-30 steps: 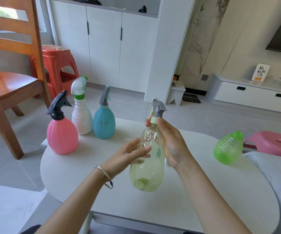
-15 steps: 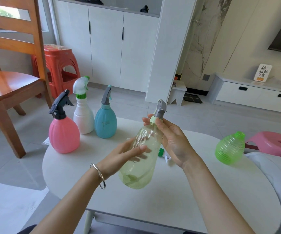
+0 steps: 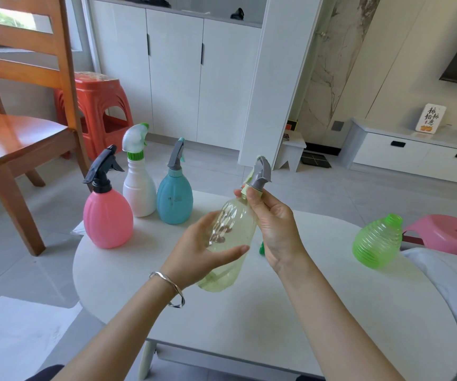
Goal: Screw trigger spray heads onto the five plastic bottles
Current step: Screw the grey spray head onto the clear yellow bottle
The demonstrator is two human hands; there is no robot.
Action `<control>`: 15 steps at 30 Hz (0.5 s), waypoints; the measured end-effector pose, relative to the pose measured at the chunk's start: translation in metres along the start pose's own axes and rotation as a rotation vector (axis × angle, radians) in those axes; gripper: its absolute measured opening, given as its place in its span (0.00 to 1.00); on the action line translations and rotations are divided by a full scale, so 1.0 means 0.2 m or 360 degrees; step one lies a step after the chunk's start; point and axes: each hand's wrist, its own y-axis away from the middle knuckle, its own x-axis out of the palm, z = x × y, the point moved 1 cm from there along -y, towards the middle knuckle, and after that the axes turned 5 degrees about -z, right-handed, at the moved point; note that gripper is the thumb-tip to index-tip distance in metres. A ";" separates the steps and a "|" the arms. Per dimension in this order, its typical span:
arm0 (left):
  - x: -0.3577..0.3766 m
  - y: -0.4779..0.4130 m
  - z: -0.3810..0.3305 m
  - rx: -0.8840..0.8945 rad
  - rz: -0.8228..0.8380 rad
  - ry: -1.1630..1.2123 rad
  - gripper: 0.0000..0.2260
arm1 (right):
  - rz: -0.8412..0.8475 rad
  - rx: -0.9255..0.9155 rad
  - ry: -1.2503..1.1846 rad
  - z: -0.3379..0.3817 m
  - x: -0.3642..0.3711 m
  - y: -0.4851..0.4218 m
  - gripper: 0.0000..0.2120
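Clear bottle [image 3: 228, 243] held tilted above the table [image 3: 304, 312], neck up toward the right hand [image 3: 276, 229]. Left hand [image 3: 197, 257] cups the body from below, fingers loosely curled around it. Right hand fingers pinch the neck collar just under the grey spray head [image 3: 261, 174]. Green bottle [image 3: 377, 243], headless, stands well right of the right hand; pink [image 3: 107, 218], white [image 3: 138, 188], blue [image 3: 174, 199] bottles stand far left, heads on

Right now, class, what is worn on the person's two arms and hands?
Both forearms are bare, with no sleeves showing. The left hand has a thin silver bangle at the wrist. The right hand wears nothing visible: no ring, watch or glove.
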 end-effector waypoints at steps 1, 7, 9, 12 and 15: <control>-0.01 0.00 0.00 0.0024 -0.0038 -0.0058 0.34 | -0.0009 -0.0012 0.0014 0.00 0.01 0.00 0.19; -0.06 0.01 0.01 0.0031 -0.0025 0.0000 0.33 | 0.0027 -0.0189 0.0181 -0.02 0.06 0.00 0.15; -0.10 0.01 0.00 -0.0012 0.0006 0.0170 0.29 | 0.0149 -0.0235 0.0248 -0.02 0.08 0.00 0.22; -0.19 0.00 -0.02 -0.0025 -0.0103 0.0320 0.27 | 0.0406 -0.0141 0.0407 -0.04 0.11 0.01 0.28; -0.28 0.00 -0.02 0.0028 -0.0161 0.0260 0.27 | 0.0708 -0.0077 0.0729 -0.10 0.16 0.03 0.29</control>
